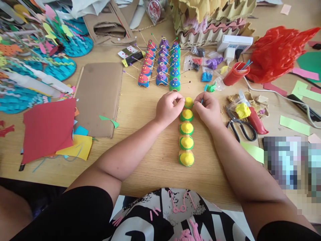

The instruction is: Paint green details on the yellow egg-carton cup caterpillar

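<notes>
In front of me lies an egg-carton strip (187, 143) with several bumps, capped in yellow clay and edged in green. My left hand (170, 106) is closed in a pinch at the left of the strip's far bump. What its fingertips hold, if anything, is too small to make out. On the other side of that bump, my right hand (208, 107) is closed on a small blue modelling tool (206, 88), which pokes out above its fingers. Beyond the hands stand three decorated egg-carton caterpillars, one red (145, 69), one purple (162, 68) and one blue and green (175, 72).
To the right are black-handled scissors (241, 124), a red cutter (257, 121), yellow clay (242, 110) and a red cup (236, 74). Cardboard (99, 97) and red paper (48, 130) lie left. Egg cartons (210, 33) and a red plastic bag (276, 53) are behind.
</notes>
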The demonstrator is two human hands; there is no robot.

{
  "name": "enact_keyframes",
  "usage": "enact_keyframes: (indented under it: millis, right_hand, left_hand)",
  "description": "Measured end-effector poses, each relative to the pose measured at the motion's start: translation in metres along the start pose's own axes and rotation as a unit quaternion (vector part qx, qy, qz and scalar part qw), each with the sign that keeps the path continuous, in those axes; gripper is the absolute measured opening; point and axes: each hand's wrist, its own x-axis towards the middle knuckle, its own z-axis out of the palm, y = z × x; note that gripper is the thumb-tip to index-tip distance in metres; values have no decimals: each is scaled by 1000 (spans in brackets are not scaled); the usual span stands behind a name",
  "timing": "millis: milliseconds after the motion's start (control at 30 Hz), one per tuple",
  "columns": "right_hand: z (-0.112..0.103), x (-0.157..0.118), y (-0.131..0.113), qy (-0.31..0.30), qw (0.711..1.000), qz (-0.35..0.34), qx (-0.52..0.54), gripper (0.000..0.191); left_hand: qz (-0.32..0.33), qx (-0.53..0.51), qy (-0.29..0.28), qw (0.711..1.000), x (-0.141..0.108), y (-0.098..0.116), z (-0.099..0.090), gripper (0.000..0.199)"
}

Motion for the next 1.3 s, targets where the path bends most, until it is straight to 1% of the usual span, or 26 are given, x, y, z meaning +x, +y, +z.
enact_keyframes:
  millis: [133, 333, 467, 567, 667, 867, 1133, 1233, 1300]
  right_hand:
    - [0, 1, 1, 1, 1000, 9, -5, 13]
    - [0, 2, 0, 1, 1000, 23, -8, 15]
    - [1, 3, 2, -3, 1000, 20, -12, 14]
    - [1, 3, 5, 0, 1000, 12, -13, 12]
    - [1, 4, 5, 5, 1000, 10, -21, 12]
    - [0, 4, 6, 1, 1000, 15, -27, 14]
    - [0, 5, 4, 7, 999, 22, -35, 13]
    - [0, 5, 3, 0, 999, 16, -36, 12]
    - [0, 4, 4, -1, 999, 15, -28, 11]
  left_hand:
    - [-2, 6, -4, 1000, 0, -1, 1, 21]
    - [-21, -18, -6, 1000, -2, -3, 1, 14]
    - [-27, -26, -5, 999, -2, -2, 1, 13]
    - [-45, -17, -3, 999, -2, -2, 2, 12]
    - [-64, -12, -2, 998, -2, -3, 2, 15]
    - [-85, 2, -2, 996, -2, -6, 4, 27]
    - [-94, 33, -10, 995, -3, -3, 2, 31]
    - [-90, 18, -12, 996, -3, -5, 2, 31]
    - [-88, -19, -15, 996, -2, -7, 4, 31]
